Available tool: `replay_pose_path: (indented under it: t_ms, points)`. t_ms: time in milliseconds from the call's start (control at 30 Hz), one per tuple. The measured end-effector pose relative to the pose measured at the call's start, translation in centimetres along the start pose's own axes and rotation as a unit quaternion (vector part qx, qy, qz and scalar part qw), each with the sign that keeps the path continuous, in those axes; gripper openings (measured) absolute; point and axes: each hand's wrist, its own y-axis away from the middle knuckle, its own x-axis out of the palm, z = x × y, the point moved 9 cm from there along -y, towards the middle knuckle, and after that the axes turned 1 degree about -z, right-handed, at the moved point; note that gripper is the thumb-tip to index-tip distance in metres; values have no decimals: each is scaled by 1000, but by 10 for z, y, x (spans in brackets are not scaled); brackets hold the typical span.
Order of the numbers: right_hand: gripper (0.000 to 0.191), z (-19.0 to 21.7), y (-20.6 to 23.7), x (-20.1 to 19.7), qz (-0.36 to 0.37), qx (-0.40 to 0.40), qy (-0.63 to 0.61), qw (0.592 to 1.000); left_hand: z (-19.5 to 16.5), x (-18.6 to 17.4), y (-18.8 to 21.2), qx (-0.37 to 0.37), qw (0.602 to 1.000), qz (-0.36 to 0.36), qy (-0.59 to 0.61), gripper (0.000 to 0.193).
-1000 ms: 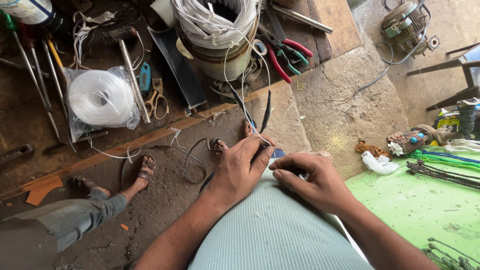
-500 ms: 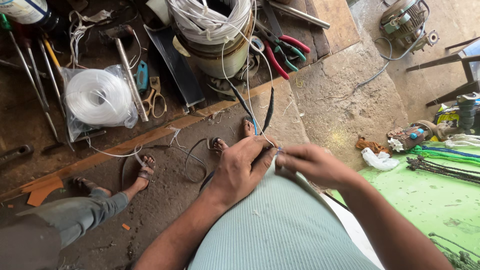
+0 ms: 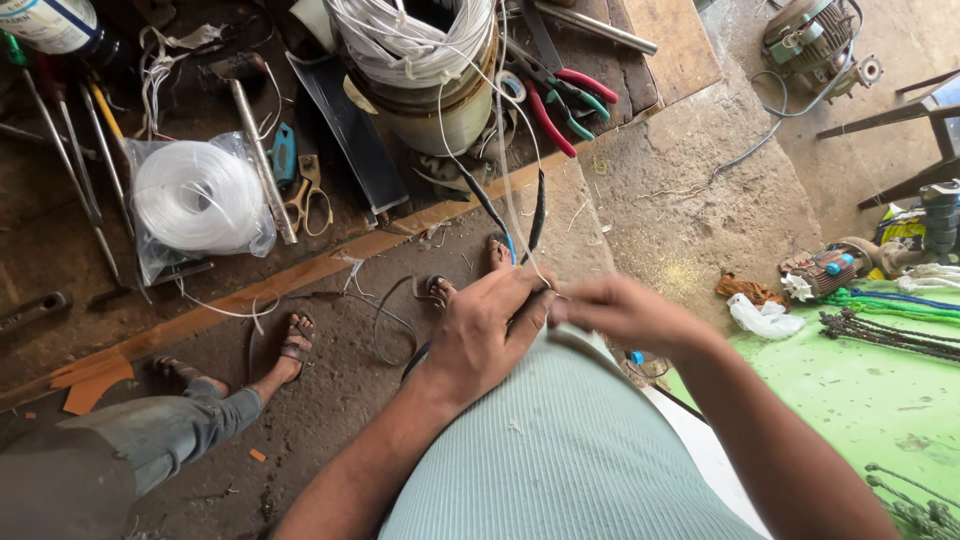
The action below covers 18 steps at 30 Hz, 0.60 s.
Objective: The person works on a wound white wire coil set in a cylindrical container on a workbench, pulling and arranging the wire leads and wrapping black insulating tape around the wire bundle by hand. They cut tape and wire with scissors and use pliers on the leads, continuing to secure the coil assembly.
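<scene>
1. We see our left hand (image 3: 490, 330) and right hand (image 3: 625, 312) meeting at the middle of the view, above the lap of a pale green ribbed garment (image 3: 560, 450).
2. Our left hand is curled nearly shut, thumb and fingers pinching a black cable (image 3: 535, 215) and a thin white wire (image 3: 500, 150) where they reach the hand.
3. Our right hand is blurred; its fingertips press against the left hand's at the same spot, but we cannot tell how firmly it holds anything.
4. The white wire runs up from the hands to a coil of white wire (image 3: 410, 40) on a drum at the top of the view.
5. Red-handled pliers (image 3: 570, 95) lie just beside the drum, and a bagged roll of white tubing (image 3: 195, 200) lies well to the left.
</scene>
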Motion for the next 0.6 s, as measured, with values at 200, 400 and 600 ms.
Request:
replay_pose_path:
  t_ms: [200,400,600]
  points:
    - [15,47,47,-19,-146,-282,227,921,2,-4,-1,0,1000,-10,-10,16]
    - [14,16,4,-6,-69,-77,159,982,7,-1,0,-16,1000,-8,-22,16]
    - [16,48,37,-32,-250,-195,203,926,13,-2,-2,-43,999,14,-15,19]
